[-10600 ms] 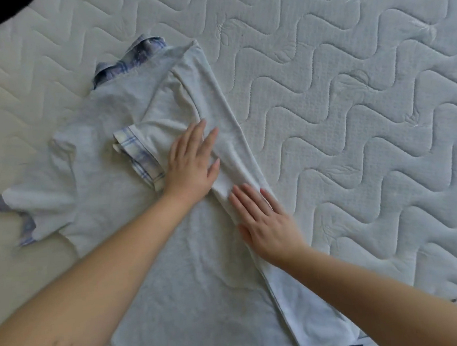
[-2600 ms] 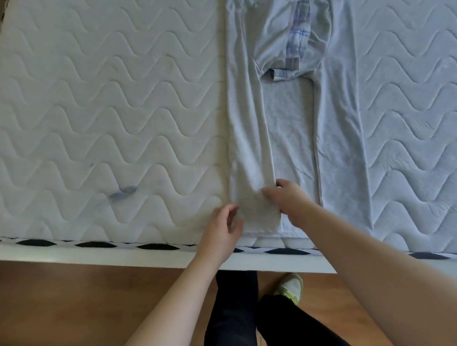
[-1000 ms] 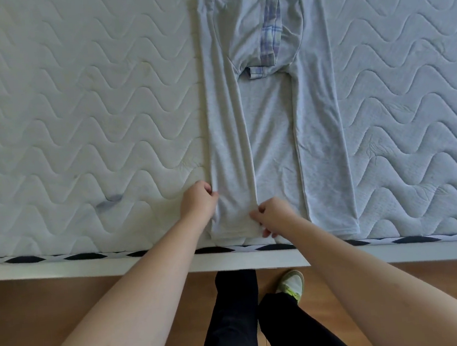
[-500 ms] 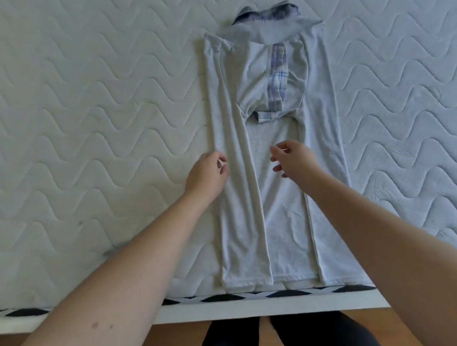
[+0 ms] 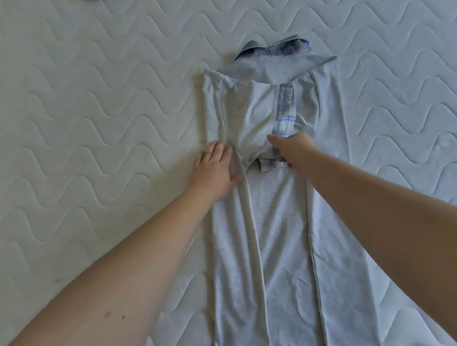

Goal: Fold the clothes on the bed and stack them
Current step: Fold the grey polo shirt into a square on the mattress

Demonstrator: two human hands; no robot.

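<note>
We are tidying folded sleeves: left hand (image 5: 216, 171) lying flat on the shirt (image 5: 279, 223), right hand (image 5: 293, 148) pinching the plaid cuff (image 5: 267, 166); folding lengthwise is coming next.

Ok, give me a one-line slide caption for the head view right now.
Left hand flat on the grey polo shirt, right hand at its plaid-cuffed sleeve, on a quilted mattress.
</note>
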